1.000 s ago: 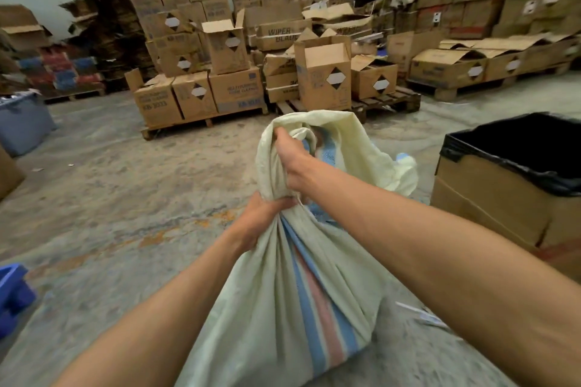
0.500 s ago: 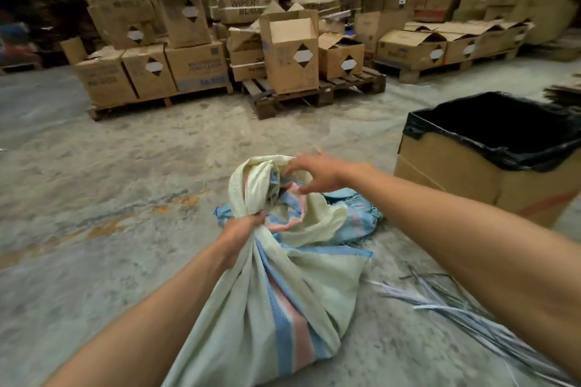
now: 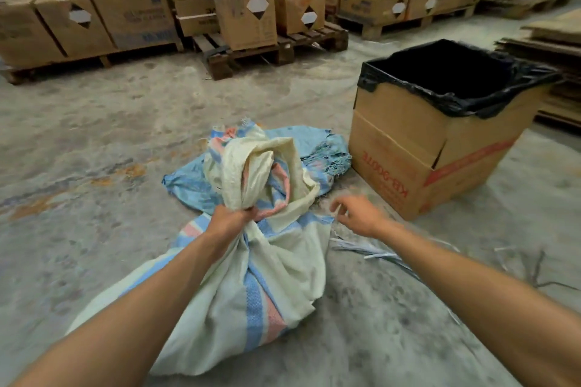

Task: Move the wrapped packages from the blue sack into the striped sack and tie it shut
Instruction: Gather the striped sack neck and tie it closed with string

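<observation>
My left hand (image 3: 231, 219) has its grip clamped round the gathered neck of the cream woven sack with blue and pink stripes (image 3: 251, 286), which stands bulging on the concrete floor (image 3: 94, 141). My right hand (image 3: 358, 216) is off the sack, its grip apart and empty, fingers loosely bent above the pale plastic strips (image 3: 371, 251) lying beside it. The flat, frayed blue woven sack (image 3: 308, 141) lies just behind, touching the striped one. I see no wrapped packages; I judge they are inside. The neck is not yet tied. If the left grip slackens while I reach for a strip, the loose mouth folds (image 3: 261, 163) could flop open and undo the gather. The cardboard box with a black liner (image 3: 408, 151) stands near on my right.
</observation>
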A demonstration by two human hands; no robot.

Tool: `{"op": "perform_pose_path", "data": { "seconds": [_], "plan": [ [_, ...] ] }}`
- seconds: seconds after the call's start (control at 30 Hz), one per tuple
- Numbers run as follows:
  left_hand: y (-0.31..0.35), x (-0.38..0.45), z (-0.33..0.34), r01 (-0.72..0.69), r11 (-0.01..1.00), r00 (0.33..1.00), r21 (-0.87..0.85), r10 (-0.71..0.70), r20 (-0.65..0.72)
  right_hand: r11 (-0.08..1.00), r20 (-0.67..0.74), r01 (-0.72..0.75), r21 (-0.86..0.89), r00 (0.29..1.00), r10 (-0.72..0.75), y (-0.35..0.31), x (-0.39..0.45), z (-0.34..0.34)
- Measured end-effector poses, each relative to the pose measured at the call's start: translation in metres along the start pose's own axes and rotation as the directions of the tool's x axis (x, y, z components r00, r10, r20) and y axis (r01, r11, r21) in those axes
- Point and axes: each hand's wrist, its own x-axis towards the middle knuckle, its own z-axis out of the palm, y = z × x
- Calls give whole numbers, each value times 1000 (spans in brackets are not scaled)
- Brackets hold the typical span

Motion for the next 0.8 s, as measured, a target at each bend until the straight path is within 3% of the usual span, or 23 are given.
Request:
{"op": "perform_pose_path", "data": {
  "seconds": [0.13,0.23,0.53,0.8],
  "plan": [
    [-1,-2,4,-3,1000,1000,-29,3,8,973,128,-194,-125,969,209,66,-23,39],
    [-1,-2,6,-18,997,999,-69,20,37,947,129,-253,-199,951,281,91,-33,55],
    [-11,5,4,0,1000,1000,-30,0,16,910,-49,-267,-317,963,266,110,-52,82],
    [-18,10,2,25,1000,1000,-17,-25,-17,945,-210,-201,-260,966,147,108,-57,70]
  ]
}}
